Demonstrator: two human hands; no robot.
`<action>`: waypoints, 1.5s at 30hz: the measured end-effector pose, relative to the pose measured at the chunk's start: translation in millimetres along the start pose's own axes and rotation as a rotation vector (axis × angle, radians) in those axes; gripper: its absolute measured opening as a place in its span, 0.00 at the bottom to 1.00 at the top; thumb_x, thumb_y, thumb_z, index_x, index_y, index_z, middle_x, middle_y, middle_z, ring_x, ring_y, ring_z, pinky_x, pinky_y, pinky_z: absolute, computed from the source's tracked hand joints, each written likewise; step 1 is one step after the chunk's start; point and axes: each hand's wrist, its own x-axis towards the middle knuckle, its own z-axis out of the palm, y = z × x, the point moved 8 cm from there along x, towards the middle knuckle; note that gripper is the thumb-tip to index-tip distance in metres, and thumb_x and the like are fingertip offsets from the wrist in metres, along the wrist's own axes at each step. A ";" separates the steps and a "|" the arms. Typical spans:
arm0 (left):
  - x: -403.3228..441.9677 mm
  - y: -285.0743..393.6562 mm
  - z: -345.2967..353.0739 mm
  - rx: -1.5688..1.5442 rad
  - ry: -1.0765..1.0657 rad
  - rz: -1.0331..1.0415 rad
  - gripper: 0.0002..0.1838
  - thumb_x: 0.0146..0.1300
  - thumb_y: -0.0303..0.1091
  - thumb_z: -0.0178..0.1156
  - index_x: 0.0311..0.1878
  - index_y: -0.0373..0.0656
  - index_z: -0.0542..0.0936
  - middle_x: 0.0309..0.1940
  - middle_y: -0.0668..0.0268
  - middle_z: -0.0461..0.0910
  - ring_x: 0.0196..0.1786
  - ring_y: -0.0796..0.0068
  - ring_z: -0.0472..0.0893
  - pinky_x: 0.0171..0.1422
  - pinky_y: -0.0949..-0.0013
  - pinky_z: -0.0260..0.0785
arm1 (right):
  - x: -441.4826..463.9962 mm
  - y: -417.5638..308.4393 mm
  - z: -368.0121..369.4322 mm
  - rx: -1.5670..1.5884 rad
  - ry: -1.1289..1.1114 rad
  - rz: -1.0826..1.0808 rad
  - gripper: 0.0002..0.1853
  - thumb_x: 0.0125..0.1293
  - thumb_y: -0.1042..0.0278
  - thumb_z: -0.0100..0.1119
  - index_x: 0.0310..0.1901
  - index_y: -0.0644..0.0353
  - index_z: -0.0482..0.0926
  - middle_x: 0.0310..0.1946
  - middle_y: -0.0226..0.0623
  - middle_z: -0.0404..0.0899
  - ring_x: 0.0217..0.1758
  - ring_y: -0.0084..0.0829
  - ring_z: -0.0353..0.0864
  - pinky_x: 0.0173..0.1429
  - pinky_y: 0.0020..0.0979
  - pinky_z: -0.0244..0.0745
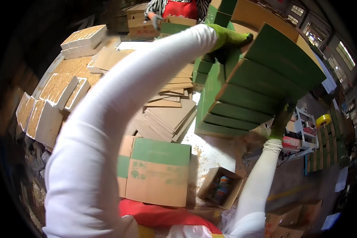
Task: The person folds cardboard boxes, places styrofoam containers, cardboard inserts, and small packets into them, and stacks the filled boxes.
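Observation:
A stack of green cardboard cartons (222, 115) rises at the upper right, its uppermost open carton (283, 65) tilted. Wearing a green glove, my left hand (232, 38) reaches across and grips that carton near its far left side; its fingertips lie at the cardboard edge. My right hand (281, 121), also gloved in green and shaded, holds the near right lower edge of the carton, fingers partly hidden. Close to my red apron (154, 214) lies a brown and green carton (156, 172), apart from both hands.
Flat cardboard sheets (172, 119) are piled mid-table. White foam trays (59, 89) with brown filling stand left. A small open box (220, 186) holds coloured items. A taping machine (303, 129) with yellow tape (323, 120) stands right. Opposite is a co-worker in a red apron (180, 8).

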 end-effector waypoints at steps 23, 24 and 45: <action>-438.3 -565.9 100.4 -0.572 0.606 -0.321 0.38 0.62 0.50 0.68 0.72 0.48 0.67 0.37 0.73 0.79 0.29 0.85 0.71 0.31 0.78 0.65 | -494.8 -84.9 92.2 0.148 -0.733 1.452 0.28 0.75 0.54 0.52 0.69 0.62 0.65 0.59 0.37 0.75 0.58 0.29 0.77 0.61 0.30 0.76; -447.8 -574.0 94.5 -0.678 0.622 -0.294 0.35 0.64 0.51 0.66 0.69 0.44 0.70 0.42 0.72 0.79 0.35 0.84 0.72 0.37 0.78 0.66 | -504.2 -87.6 106.7 0.152 -0.741 1.443 0.29 0.75 0.54 0.53 0.69 0.63 0.65 0.59 0.37 0.75 0.58 0.29 0.77 0.61 0.29 0.76; -536.6 -370.7 -14.0 0.651 0.332 0.081 0.43 0.43 0.38 0.75 0.68 0.48 0.74 0.70 0.54 0.69 0.75 0.55 0.63 0.79 0.57 0.53 | -387.8 -279.2 238.4 -0.873 -1.654 0.622 0.43 0.60 0.45 0.69 0.67 0.70 0.65 0.51 0.59 0.79 0.51 0.54 0.83 0.54 0.43 0.78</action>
